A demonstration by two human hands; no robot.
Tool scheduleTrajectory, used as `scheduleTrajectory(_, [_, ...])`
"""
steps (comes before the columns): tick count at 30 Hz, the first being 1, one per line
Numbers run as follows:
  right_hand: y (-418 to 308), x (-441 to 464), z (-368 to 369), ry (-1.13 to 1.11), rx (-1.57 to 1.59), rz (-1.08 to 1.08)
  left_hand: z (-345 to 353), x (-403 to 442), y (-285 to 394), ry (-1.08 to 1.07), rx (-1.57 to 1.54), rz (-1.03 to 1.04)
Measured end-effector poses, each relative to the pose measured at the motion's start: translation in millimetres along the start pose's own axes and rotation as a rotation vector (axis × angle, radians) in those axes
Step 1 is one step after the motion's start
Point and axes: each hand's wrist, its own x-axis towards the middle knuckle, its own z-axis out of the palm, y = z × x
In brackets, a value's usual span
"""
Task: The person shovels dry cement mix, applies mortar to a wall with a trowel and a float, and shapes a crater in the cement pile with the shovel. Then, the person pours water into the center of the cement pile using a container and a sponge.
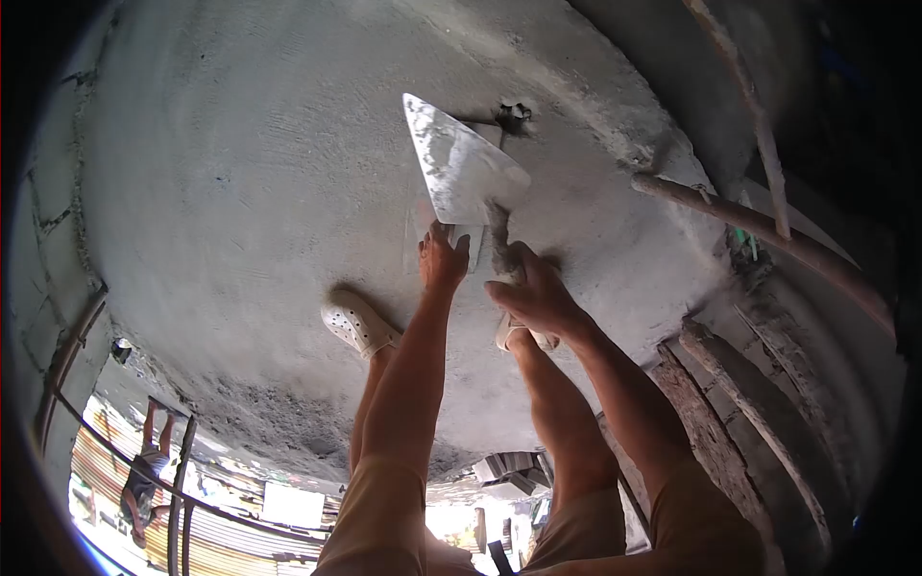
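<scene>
My right hand (538, 293) is closed around the handle of a pointed masonry trowel (456, 168). Its triangular blade is smeared with wet grey cement and points away to the upper left. Beside it, my left hand (444, 259) has its fingers curled on a flat, pale rectangular tool that looks like a plastering float (476, 246). The trowel blade covers much of this float. Both tools are over a smooth grey cement surface (259, 173), where a small dark hole (514, 117) shows just past the trowel.
Pale clogs (357, 324) are on my feet, on the cement. Wooden poles (768, 226) cross at the right, above rough planks (711, 422). A block wall (53, 221) rises at the left. Another person (144, 480) is beyond a railing at the lower left.
</scene>
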Motion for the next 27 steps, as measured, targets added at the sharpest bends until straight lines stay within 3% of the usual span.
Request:
scheduleTrajectory(1, [29.6,-20.1,-21.2,0.055,0.049,0.067,2.8,10.8,9.7,-0.040,0.112,-0.150])
scheduleTrajectory(2, [29.5,-48.1,-42.6,0.112,0.083,0.261,1.5,16.0,12.4,-0.073,0.134,-0.128])
scheduleTrajectory(3, [69.6,-75.2,-62.3,0.156,-0.061,0.215,-3.2,12.7,15.1,-0.109,0.154,-0.107])
scheduleTrajectory(5, [73.9,-142.5,-94.3,0.185,-0.084,0.405,-37.8,-5.6,46.9,-0.090,0.154,-0.077])
scheduleTrajectory(6, [86.2,-177.2,-100.5,0.286,-0.225,0.246,-61.4,-18.1,62.7,-0.135,0.106,-0.152])
scheduleTrajectory(7, [90.1,-213.3,-109.2,0.249,-0.444,0.075,-86.6,-35.0,77.0,-0.177,0.058,-0.229])
scheduleTrajectory(8, [82.4,-244.6,-111.2,0.312,-0.339,0.202,-114.5,-52.4,92.9,-0.155,0.073,-0.217])
scheduleTrajectory(9, [75.5,-277.4,-110.3,0.321,-0.322,0.186,-141.7,-75.8,109.7,-0.161,0.073,-0.167])
scheduleTrajectory(11, [64.8,-332.6,-105.9,0.456,-0.317,-0.097,-195.4,-112.3,141.2,-0.152,0.085,-0.094])
scheduleTrajectory(13, [57.9,-388.7,-91.1,0.532,-0.175,-0.142,-244.9,-160.6,148.0,-0.113,0.112,-0.033])
scheduleTrajectory(15, [39.1,-438.3,-93.1,0.311,0.131,0.281,-302.0,-196.3,182.7,-0.058,0.107,0.067])
scheduleTrajectory(16, [17.1,-465.1,-88.9,0.332,0.095,0.405,-331.5,-218.1,202.7,-0.031,0.148,0.143])
scheduleTrajectory(17, [33.5,-490.7,-76.7,0.356,0.117,0.389,-361.9,-237.6,222.1,0.005,0.187,0.219])
scheduleTrajectory(19, [116.6,-537.7,-39.0,0.734,-0.585,-0.051,-413.0,-270.9,261.7,0.007,0.204,0.277])
scheduleTrajectory(20, [127.1,-566.2,-22.4,0.865,-0.635,-0.181,-435.6,-291.5,286.5,-0.001,0.209,0.278])
scheduleTrajectory(21, [170.4,-591.3,4.2,0.805,-0.305,0.069,-455.6,-308.7,304.2,0.000,0.219,0.275])
scheduleTrajectory(23, [268.5,-630.8,58.6,0.800,-0.117,0.124,-478.0,-331.4,315.3,0.037,0.291,0.363])
scheduleTrajectory(25, [186.4,-679.0,78.3,0.839,0.382,0.456,-487.7,-339.3,342.1,0.081,0.337,0.503])
scheduleTrajectory(26, [291.2,-671.4,117.6,0.950,0.032,0.285,-488.2,-347.0,351.0,-0.023,0.216,0.409])
scheduleTrajectory(27, [310.6,-675.2,145.8,0.975,0.054,0.285,-484.6,-351.3,361.8,-0.124,0.094,0.315])
